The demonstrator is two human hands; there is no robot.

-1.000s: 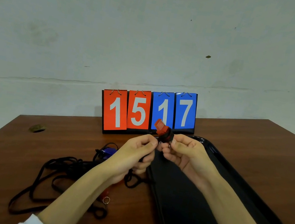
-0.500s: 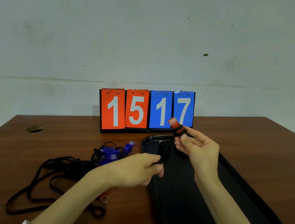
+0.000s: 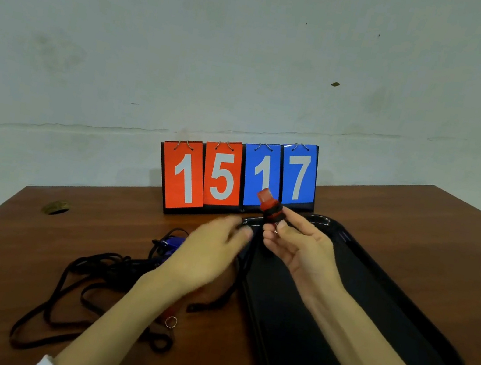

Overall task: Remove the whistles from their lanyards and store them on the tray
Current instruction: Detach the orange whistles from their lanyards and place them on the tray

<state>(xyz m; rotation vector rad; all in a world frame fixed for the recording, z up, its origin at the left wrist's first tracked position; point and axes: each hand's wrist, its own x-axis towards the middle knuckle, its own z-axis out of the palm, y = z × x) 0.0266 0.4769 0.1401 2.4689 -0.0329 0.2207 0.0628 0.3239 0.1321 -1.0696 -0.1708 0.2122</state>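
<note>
- At the bottom edge of my feed, two white sleeve cuffs frame bare forearms that reach forward over a brown wooden table (image 3: 14, 239).
- Just beside the left forearm I see a small metal split ring (image 3: 171, 322) lying on the wood, with a bit of red next to it, mostly hidden by the arm.
- To the left of that arm, a tangle of black lanyards (image 3: 114, 269) sprawls across the table in loose loops.
- On the right lies a long black tray (image 3: 398, 300); the right forearm crosses above it.
- The left hand (image 3: 206, 257) is motion-blurred, with its fingers stretched towards the tray's far-left corner. A black strap runs beneath it, and I cannot tell whether it has hold of it.
- A blue whistle (image 3: 172, 242) sits on the table behind that hand, at the far end of the lanyard pile.
- The right hand (image 3: 303, 254) pinches a red whistle (image 3: 267, 204) between thumb and forefinger, with the other fingers loosely curled. The whistle is in the air above the tray's far-left corner, not resting on it.
- Behind it stands a flip scoreboard (image 3: 220, 179), red cards reading 15 and blue cards reading 17.
- Far left, a round hole (image 3: 54, 208) is set in the tabletop.
- A pale, scuffed wall (image 3: 255, 56) closes the view.
</note>
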